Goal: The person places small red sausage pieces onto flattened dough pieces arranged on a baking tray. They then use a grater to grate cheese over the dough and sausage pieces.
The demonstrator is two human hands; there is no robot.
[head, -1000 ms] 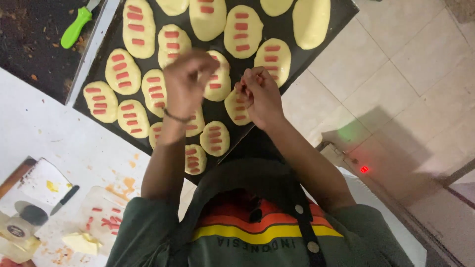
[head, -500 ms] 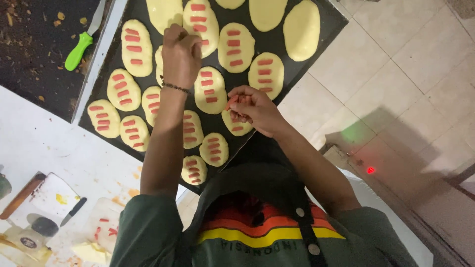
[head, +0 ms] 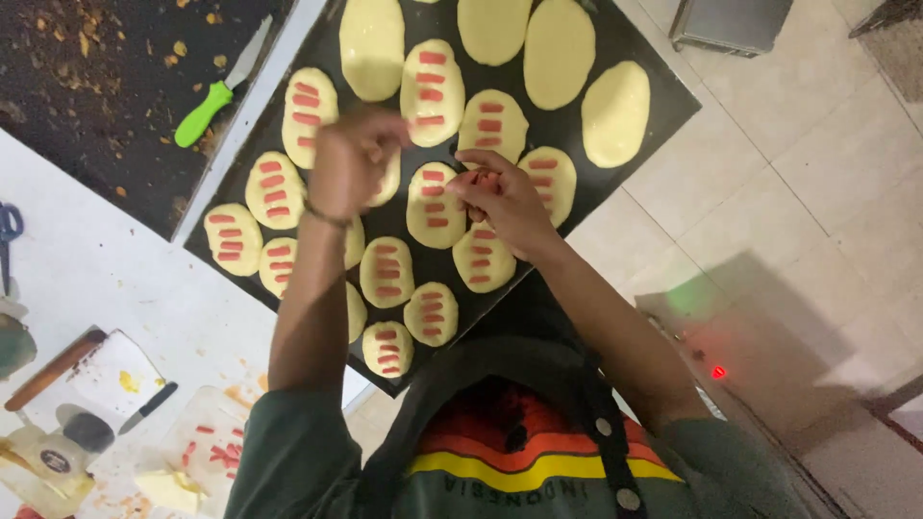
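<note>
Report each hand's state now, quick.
Left hand: fingers curled over the dough ovals; contents cannot be told.
Right hand: fingers pinched on small red strips.

dough ovals cut off at top, left hand blurred

I see pale yellow oval dough pieces lying flat in rows on a black baking tray. Most carry red sausage strips laid crosswise like rungs; four ovals at the far end are bare.
</note>
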